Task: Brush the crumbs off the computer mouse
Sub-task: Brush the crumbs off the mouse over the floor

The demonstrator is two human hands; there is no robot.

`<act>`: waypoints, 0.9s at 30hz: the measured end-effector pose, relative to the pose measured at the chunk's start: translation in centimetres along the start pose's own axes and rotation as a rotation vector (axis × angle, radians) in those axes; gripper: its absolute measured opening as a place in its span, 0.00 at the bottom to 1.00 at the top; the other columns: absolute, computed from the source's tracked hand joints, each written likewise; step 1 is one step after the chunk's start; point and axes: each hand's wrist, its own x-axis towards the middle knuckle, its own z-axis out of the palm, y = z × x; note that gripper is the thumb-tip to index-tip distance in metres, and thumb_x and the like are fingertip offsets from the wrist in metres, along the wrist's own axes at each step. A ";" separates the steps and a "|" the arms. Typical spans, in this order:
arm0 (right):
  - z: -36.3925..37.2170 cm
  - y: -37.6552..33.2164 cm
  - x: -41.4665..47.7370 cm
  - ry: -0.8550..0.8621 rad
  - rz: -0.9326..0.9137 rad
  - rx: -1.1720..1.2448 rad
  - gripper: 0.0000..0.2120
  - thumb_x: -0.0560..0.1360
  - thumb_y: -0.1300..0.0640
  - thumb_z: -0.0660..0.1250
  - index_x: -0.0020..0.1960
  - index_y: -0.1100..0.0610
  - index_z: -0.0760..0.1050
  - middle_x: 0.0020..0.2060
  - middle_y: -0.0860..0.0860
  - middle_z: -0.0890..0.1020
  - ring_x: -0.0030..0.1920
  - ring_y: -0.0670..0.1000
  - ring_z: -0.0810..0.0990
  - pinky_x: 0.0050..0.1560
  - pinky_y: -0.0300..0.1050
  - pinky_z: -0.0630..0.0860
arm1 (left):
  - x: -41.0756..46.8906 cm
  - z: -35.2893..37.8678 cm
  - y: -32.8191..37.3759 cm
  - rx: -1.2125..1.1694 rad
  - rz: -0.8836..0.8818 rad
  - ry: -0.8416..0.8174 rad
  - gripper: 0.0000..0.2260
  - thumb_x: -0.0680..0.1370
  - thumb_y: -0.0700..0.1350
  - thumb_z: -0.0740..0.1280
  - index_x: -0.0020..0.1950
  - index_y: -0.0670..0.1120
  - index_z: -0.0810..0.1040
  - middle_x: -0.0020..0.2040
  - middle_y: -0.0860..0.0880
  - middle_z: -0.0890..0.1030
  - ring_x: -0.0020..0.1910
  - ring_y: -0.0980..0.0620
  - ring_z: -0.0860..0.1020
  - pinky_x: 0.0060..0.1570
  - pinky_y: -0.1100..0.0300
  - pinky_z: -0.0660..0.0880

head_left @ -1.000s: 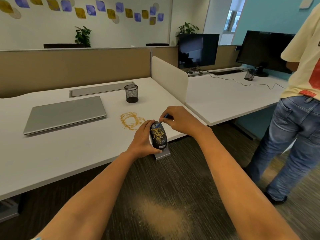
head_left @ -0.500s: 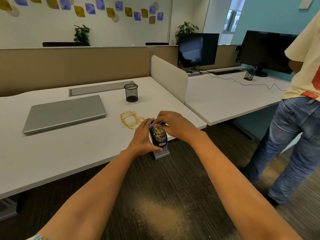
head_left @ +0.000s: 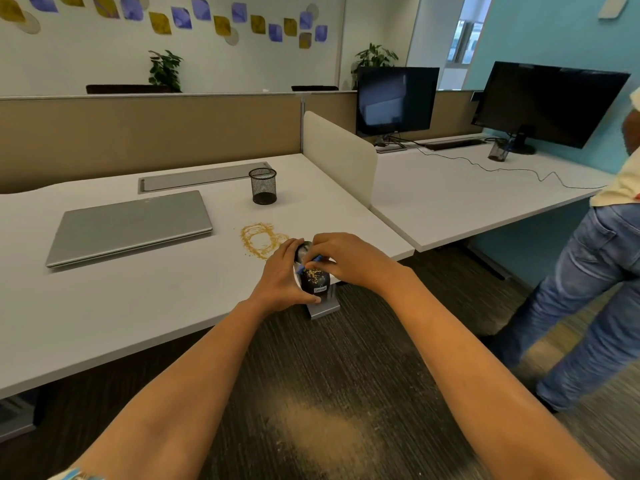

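Black computer mouse [head_left: 313, 279] (Lenovo label) carries golden crumbs [head_left: 313, 273], seemingly mid-back.

A closed silver laptop [head_left: 130, 226] is sitting flat on the white bench [head_left: 104, 306], with a black mesh pen cup [head_left: 263, 186] standing upright off to its right. Two dark monitors [head_left: 397, 98] [head_left: 550, 102] are standing on the next bench over, a cable [head_left: 502, 169] trailing across it. Someone in jeans [head_left: 588, 289] is standing at the far right. Potted plants [head_left: 165, 69] are peeking over the tan divider.
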 end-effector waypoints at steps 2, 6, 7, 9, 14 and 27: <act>0.4 0.1 -0.3 -0.009 0.001 0.017 0.09 0.76 0.56 0.65 0.53 0.58 0.80 0.49 0.53 0.80 0.45 0.46 0.74 0.43 0.32 0.62 | 0.0 -0.1 -0.1 -0.007 0.010 0.010 0.52 0.57 0.56 0.79 0.74 0.45 0.55 0.72 0.44 0.61 0.70 0.45 0.60 0.66 0.56 0.56; 0.5 0.1 -0.5 -0.051 0.003 0.018 0.10 0.76 0.56 0.65 0.52 0.59 0.80 0.47 0.54 0.81 0.43 0.45 0.73 0.43 0.35 0.64 | 0.0 -0.2 0.0 -0.018 0.006 0.023 0.52 0.56 0.58 0.79 0.73 0.44 0.57 0.72 0.43 0.62 0.70 0.45 0.62 0.67 0.54 0.59; 0.3 0.2 -0.6 -0.039 0.014 0.032 0.10 0.76 0.55 0.65 0.52 0.60 0.80 0.47 0.55 0.81 0.44 0.47 0.75 0.43 0.36 0.65 | 0.0 -0.3 0.0 -0.017 0.004 0.029 0.52 0.56 0.59 0.78 0.73 0.44 0.57 0.71 0.43 0.62 0.69 0.45 0.62 0.67 0.53 0.59; -0.4 0.4 -0.6 0.045 0.046 0.104 0.11 0.75 0.55 0.65 0.52 0.60 0.80 0.46 0.55 0.81 0.45 0.49 0.76 0.45 0.40 0.70 | 0.1 -0.3 0.0 -0.016 -0.002 0.033 0.52 0.56 0.59 0.78 0.73 0.44 0.57 0.71 0.44 0.63 0.69 0.45 0.62 0.67 0.54 0.59; -0.9 0.7 0.0 0.204 0.071 0.134 0.10 0.76 0.57 0.65 0.54 0.60 0.79 0.49 0.55 0.81 0.49 0.51 0.78 0.51 0.43 0.74 | 0.2 0.1 0.1 -0.013 -0.026 0.018 0.53 0.58 0.57 0.79 0.74 0.46 0.54 0.74 0.44 0.59 0.72 0.46 0.57 0.68 0.56 0.53; 0.0 0.2 0.3 0.043 0.041 0.001 0.11 0.76 0.57 0.64 0.56 0.58 0.79 0.51 0.55 0.79 0.49 0.52 0.77 0.47 0.39 0.69 | 0.2 0.1 -0.1 -0.007 -0.045 -0.003 0.53 0.58 0.56 0.80 0.74 0.45 0.54 0.73 0.44 0.60 0.72 0.46 0.58 0.69 0.53 0.55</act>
